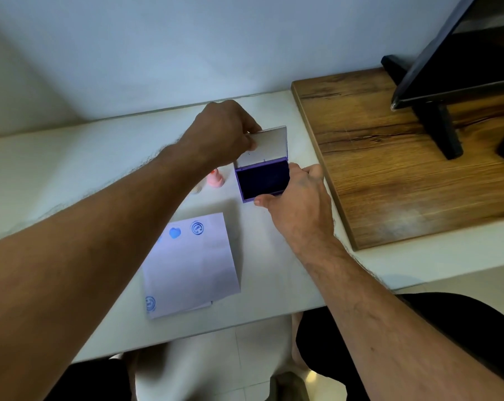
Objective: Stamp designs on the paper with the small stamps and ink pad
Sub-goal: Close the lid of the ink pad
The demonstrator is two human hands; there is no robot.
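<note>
A purple ink pad (260, 180) with a dark blue pad lies open on the white table (71, 169). Its lid (269, 146) stands raised, and my left hand (221, 131) pinches the lid's left edge. My right hand (297, 201) grips the pad's base at its near right corner. A small pink stamp (215, 178) stands just left of the pad, partly hidden by my left wrist. A white sheet of paper (192, 267) lies nearer to me, bearing a blue heart, two round prints and part of a fourth print at my forearm.
A wooden board (389, 175) lies to the right of the pad, carrying a black monitor stand (436, 125) and screen. A wall runs close behind the table. A pale round object (197, 190) peeks out beside my left wrist. My legs show below the table's front edge.
</note>
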